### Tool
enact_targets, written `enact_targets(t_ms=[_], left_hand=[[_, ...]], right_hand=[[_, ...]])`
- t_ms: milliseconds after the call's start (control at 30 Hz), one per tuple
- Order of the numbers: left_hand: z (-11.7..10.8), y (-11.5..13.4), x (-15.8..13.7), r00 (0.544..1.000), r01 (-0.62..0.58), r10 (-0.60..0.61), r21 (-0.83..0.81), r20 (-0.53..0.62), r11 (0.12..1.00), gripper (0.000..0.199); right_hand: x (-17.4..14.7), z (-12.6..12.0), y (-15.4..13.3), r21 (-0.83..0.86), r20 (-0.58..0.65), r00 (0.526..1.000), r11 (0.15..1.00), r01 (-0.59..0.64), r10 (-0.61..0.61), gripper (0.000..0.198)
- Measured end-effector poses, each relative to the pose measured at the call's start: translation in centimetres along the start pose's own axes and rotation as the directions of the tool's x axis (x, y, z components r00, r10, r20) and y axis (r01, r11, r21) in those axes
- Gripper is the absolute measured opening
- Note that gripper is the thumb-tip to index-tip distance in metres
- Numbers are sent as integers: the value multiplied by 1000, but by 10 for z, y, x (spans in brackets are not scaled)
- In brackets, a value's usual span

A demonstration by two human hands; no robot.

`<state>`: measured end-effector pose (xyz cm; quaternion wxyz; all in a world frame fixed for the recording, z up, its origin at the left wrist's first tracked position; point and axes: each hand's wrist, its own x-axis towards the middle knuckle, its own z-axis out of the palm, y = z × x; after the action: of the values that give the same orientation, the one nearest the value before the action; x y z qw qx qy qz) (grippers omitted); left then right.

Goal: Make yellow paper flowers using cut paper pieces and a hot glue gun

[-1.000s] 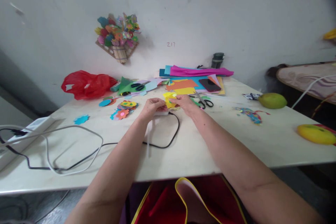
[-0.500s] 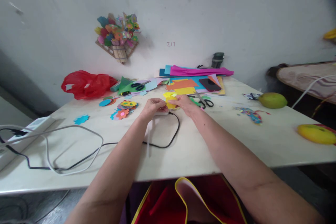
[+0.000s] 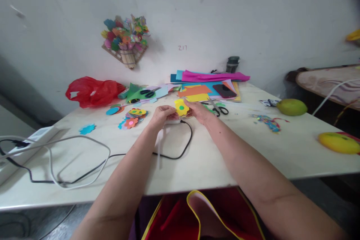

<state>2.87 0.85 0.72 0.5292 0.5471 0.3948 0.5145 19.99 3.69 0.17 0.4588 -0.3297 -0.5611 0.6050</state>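
A yellow paper flower [image 3: 185, 112] with a green round centre is upright between my hands, its face toward me. My right hand [image 3: 198, 112] grips its right side, thumb at the upper edge and fingers behind. My left hand [image 3: 161, 117] is closed in a pinch at the flower's left edge. Below the hands lies a white tool, probably a glue gun [image 3: 172, 122], mostly hidden, with a black cord [image 3: 185, 147] and a pale translucent stick [image 3: 159, 153] near it. Black-handled scissors [image 3: 223, 110] lie just right of my right hand.
Paper flowers [image 3: 131, 122] and a blue cutout [image 3: 87, 129] lie left. Behind are a red plastic bag [image 3: 94, 92], more scissors [image 3: 149, 92], coloured sheets [image 3: 197, 90] and a phone [image 3: 225, 90]. Cables loop near a power strip [image 3: 42, 133]; a mango-like fruit [image 3: 292, 107] sits right.
The yellow flower has turned so its green centre now shows. My right thumb has shifted to its upper edge. Both arms stay nearly in place.
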Motion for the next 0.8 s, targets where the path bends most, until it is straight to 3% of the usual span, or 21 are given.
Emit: enact_targets(t_ms=[433,667,800], left_hand=[[1,-2,2,1000,-1,1,16,2,1000,24],[1,-4,4,1000,-12,12,17,-3,1000,25],[0,-2,3,1000,-9,9,7,-6,1000,24]], right_hand=[[2,6,2,-123,-138,983,987,101,-118,36],[3,6,4,-127,-146,980,985,113,-132,33],[-3,8,-3,-86,-100,992,994,71,-79,37]])
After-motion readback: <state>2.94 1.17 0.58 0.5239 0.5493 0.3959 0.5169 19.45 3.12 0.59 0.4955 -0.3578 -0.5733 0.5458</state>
